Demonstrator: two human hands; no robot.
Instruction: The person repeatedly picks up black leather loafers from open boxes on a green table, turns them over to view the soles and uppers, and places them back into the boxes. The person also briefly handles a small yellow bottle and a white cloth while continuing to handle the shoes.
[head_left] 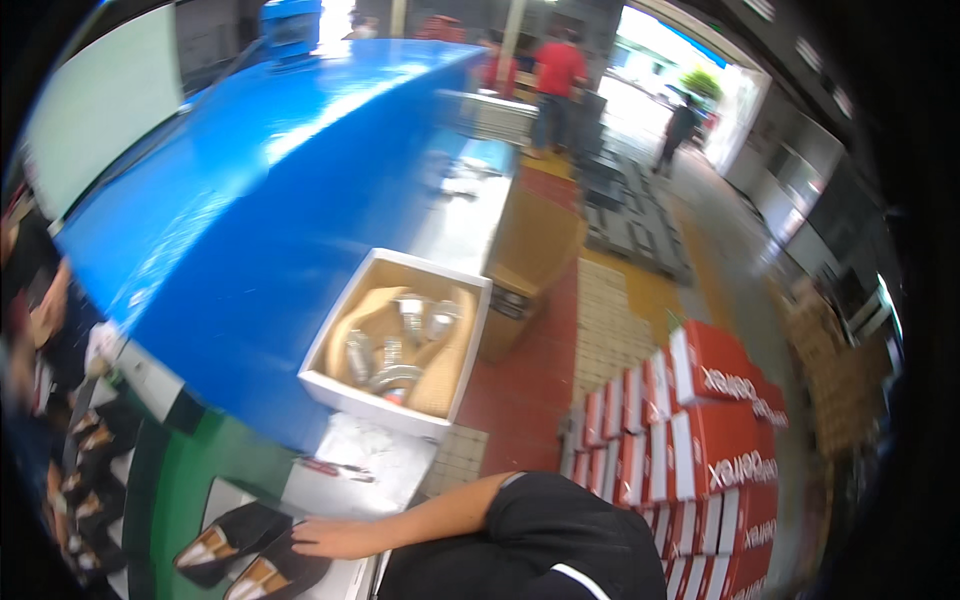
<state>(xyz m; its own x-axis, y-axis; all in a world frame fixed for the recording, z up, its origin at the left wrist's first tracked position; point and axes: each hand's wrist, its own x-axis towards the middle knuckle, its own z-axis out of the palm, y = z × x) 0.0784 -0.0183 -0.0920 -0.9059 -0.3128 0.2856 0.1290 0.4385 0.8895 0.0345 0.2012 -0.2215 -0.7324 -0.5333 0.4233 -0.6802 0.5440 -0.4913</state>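
My right hand [335, 538] reaches left, its fingers stretched out over the edge of a black shoe [290, 568] with a tan insole. Its fingers lie along the shoe's upper side rather than wrapping round it. Close to it, a second black shoe [235, 535] rests on a white surface [228, 495]. Beyond the hand, pens or small red-handled tools [335, 468] lie on a pale worktop [385, 445]. My left hand does not show.
An open white box [312, 375] holds brown paper and several clear glass-like items. A blue machine cover [330, 210] fills the upper left; green belt [185, 510] runs beneath. Red-and-white shoeboxes [735, 450] stack at right. A brown carton [535, 240] stands nearby. More shoes [90, 485] and people line the left.
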